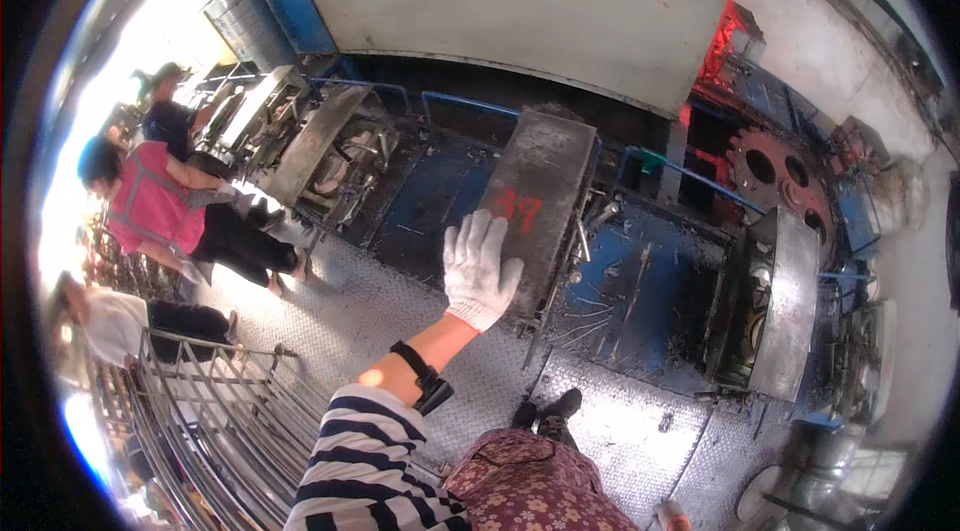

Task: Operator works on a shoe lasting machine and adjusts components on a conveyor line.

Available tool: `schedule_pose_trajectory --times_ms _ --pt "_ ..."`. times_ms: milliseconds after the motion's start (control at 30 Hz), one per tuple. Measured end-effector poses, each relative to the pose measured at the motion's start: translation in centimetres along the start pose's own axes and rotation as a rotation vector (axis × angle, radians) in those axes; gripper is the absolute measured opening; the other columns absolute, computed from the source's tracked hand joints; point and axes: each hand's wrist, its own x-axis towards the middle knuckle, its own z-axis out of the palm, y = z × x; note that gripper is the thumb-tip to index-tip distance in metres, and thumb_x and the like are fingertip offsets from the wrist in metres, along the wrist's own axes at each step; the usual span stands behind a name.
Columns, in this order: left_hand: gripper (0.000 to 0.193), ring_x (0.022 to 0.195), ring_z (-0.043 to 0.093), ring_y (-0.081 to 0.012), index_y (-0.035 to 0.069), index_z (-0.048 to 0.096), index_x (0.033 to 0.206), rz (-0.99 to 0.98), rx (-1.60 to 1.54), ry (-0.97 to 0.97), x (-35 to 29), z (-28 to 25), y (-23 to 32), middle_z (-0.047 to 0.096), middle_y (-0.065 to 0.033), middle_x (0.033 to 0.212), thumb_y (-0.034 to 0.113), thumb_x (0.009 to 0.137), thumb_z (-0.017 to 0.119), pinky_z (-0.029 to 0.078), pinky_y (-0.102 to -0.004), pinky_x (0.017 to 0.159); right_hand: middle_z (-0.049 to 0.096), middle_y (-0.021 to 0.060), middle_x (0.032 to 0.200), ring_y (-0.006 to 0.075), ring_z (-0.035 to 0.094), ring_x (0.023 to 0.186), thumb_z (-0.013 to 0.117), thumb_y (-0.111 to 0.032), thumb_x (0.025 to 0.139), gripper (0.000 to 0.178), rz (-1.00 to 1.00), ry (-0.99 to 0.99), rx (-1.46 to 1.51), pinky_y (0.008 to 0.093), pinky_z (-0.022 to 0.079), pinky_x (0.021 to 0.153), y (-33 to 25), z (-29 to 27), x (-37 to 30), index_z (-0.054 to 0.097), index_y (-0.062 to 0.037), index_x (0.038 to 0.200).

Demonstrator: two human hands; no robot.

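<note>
My left hand (482, 271), in a white knit glove, is stretched out palm down with its fingers slightly apart. It holds nothing visible. It lies over the near left edge of a long dark metal cover (545, 171) with red paint marks on top. I cannot tell whether the palm touches the cover or hovers above it. A black band with a small device (425, 381) is strapped round my left forearm. Only a small bit of my right hand (673, 516) shows at the lower edge; its fingers are mostly hidden. Metal rods or handles (590, 231) jut from the cover's right side.
A metal rack of bent bars (215, 391) stands at lower left. Several people (165, 196) work at the far left beside similar machine units (320, 146). On the right are another metal-covered unit (785, 306) and a large reddish wheel (780, 171). Underfoot is textured metal plate (400, 296).
</note>
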Motion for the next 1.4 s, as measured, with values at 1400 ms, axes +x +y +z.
schedule_pose_trajectory --times_ms 1400 --pt "0.039 0.124 0.055 -0.0313 0.008 0.066 0.12 0.0 -0.069 -0.044 -2.2 -1.8 -1.1 0.061 -0.0131 0.128 0.024 0.084 0.066 0.038 -0.0472 0.11 0.061 0.0129 0.134 0.0241 0.056 0.124 0.061 -0.027 0.096 0.039 -0.588 0.04 -0.641 0.0406 0.047 0.104 -28.7 3.3 5.4 0.062 -0.0056 0.13"
